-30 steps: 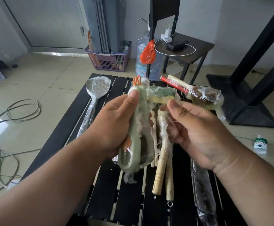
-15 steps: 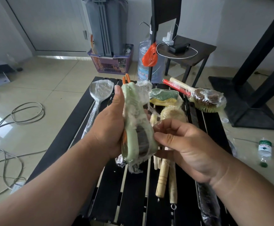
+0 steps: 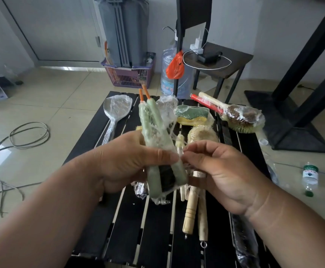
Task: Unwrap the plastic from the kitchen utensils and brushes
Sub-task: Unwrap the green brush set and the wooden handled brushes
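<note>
Wrapped green brush pair (image 3: 158, 144) held over slatted table (image 3: 155, 229), long axis near upright, orange tips up.
Left hand (image 3: 126, 161) clamps its middle, thumb across the front; right hand (image 3: 217, 171) pinches stretched, stringy clear film (image 3: 169, 113) beside it.

2 bare forearms, left hand (image 3: 130, 163) & right hand (image 3: 225, 175); sleeves, gloves, watch: none visible.

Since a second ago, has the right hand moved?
Yes. The right hand has dropped from beside the sponge on the table and closed in on the green wrapped bundle; its fingers now pinch the plastic.
</note>
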